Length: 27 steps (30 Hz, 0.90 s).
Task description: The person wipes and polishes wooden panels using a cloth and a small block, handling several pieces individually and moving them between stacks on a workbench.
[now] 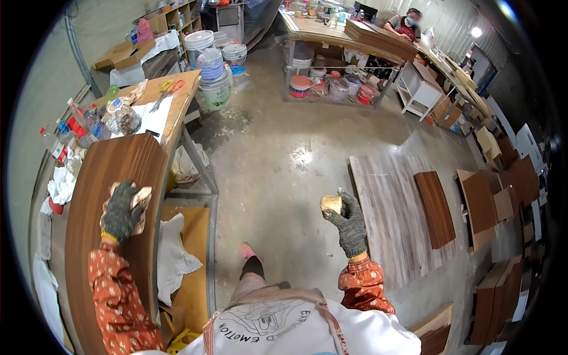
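My left hand (120, 213), in a dark grey knit glove, is closed over a crumpled beige cloth (142, 208). It presses the cloth on the top of a stack of dark brown wood-grain panels (89, 189) on the bench to my left. Out over the floor, my right hand (350, 228), gloved the same way, grips a small pale yellowish block (331, 205) between thumb and fingers. What the block is made of cannot be told. A grey wood-grain board (384, 219) lies on the floor just right of that hand, with a brown panel (435, 207) on it.
Beyond the panel stack are plastic bottles (125, 118) and scissors (164, 92). White buckets (214, 89) stand behind the bench. A far table (310, 29) holds more panels, with a co-worker (403, 26) behind it. More brown panels (479, 201) line the right side.
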Available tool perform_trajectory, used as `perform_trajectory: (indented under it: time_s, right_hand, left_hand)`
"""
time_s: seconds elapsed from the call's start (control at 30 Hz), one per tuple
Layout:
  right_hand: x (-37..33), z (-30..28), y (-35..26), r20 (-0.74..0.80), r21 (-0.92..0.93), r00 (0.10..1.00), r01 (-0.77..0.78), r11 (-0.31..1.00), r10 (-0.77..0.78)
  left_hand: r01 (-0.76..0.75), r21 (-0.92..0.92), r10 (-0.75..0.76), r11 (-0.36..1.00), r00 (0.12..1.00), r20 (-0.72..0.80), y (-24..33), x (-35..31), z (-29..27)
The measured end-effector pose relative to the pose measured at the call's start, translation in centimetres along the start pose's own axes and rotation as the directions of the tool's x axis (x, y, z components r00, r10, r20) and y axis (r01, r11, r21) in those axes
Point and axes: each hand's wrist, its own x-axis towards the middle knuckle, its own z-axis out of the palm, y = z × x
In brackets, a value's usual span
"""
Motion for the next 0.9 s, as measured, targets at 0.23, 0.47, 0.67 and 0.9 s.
perform_trajectory:
  time_s: [0.23,0.47,0.67,0.9]
  right_hand:
    - [8.4,5.2,-2.5,-0.1,0.135,0.995,0.043,0.99,-0.029]
    - [17.4,11.9,-3.6,-0.061,0.093,0.979,0.197,0.976,-0.192]
    - [26.5,16.2,-1.0,0.19,0.037,0.976,0.105,0.994,-0.11]
    - [38.9,31.6,-3.2,0.636,0.082,0.547,0.654,0.752,-0.544]
  left_hand:
    - [-0.038,-0.053,0.038,0.998,0.999,0.008,-2.0,16.3,1.9]
    - [0.006,-0.151,0.007,0.989,0.996,0.087,-4.9,24.8,2.9]
    - [0.148,0.401,0.062,0.904,0.882,-0.466,-19.3,20.7,2.4]
    - [0.497,-0.532,-0.725,0.686,0.528,-0.442,-11.4,11.1,-0.4]
